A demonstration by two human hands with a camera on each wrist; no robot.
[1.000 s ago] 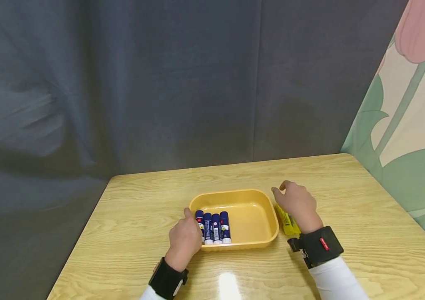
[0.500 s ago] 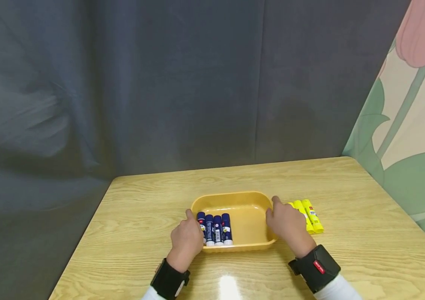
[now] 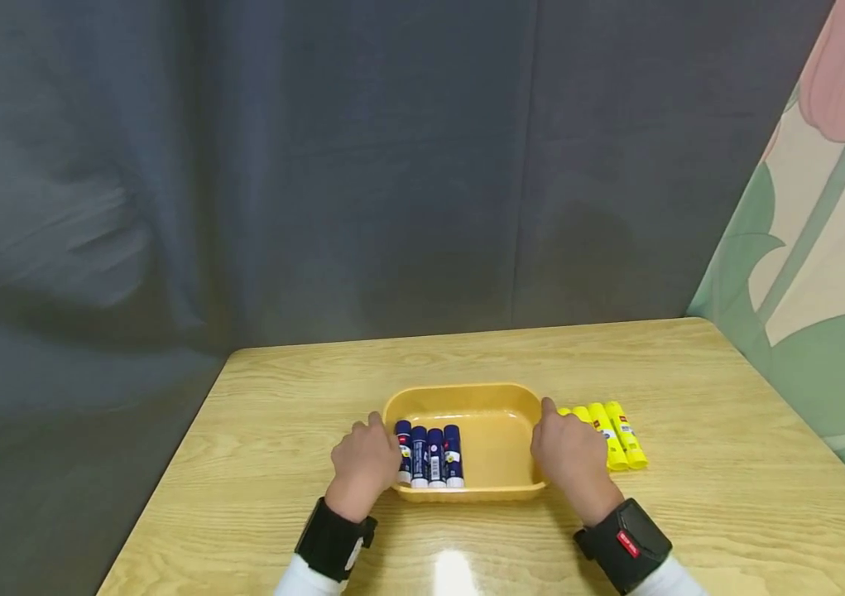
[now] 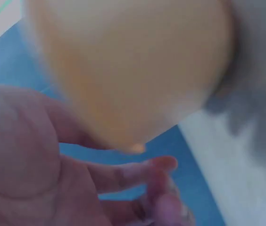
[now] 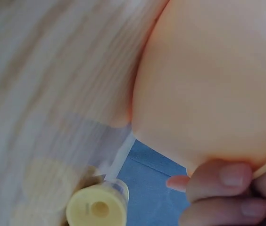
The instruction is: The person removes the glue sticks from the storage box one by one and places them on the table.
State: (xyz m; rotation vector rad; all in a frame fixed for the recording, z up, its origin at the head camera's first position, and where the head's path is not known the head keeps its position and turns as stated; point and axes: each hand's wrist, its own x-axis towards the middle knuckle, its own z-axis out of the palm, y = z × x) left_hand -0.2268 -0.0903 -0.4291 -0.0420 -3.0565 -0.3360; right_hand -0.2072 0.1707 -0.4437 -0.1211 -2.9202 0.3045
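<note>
A yellow-orange plastic tray [image 3: 496, 494] stands on the table with several dark blue glue sticks [image 3: 435, 457] lying side by side in its left part. My left hand [image 3: 364, 459] is at the tray's left rim. In the left wrist view, its fingers [image 4: 116, 178] are loose and spread below the blurred tray wall [image 4: 142, 66], with a gap showing between. My right hand [image 3: 571, 454] grips the right rim. In the right wrist view, its fingers [image 5: 220, 179] curl against the tray's outer wall [image 5: 203, 89].
Several yellow glue sticks [image 3: 612, 439] lie in a row just right of the right hand, partly hidden by it. The wood-grain table [image 3: 243, 480] ends at a dark curtain [image 3: 392, 165] behind, with a flower-patterned wall [image 3: 832, 314] at right.
My right hand has come down from above the yellow glue sticks onto the tray's right rim, uncovering them. My left hand has shifted slightly left at its rim. The tray stays put.
</note>
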